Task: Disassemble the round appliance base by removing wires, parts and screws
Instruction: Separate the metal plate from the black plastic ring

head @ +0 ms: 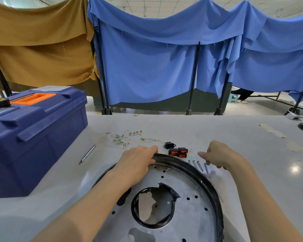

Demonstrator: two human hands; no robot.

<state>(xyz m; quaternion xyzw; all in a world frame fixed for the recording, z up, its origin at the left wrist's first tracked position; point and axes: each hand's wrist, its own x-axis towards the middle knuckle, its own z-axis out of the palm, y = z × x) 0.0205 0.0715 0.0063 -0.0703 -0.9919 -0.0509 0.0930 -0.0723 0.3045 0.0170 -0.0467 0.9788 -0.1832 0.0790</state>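
Head view. Round base, lower centre: stripped, holes empty. Left hand curled over its far rim. Right hand loosely closed at 4 screws; grasp unclear. Wires, switches laid out beyond. Nearly done.

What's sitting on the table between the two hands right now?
In the head view, between the left hand and right hand lie the red rocker switches, a black socket behind them, and the screws nearer the right hand.

A single head-worn wide-angle view looks forward and down, close over the worktop; blue curtains hang at twelve o'clock.
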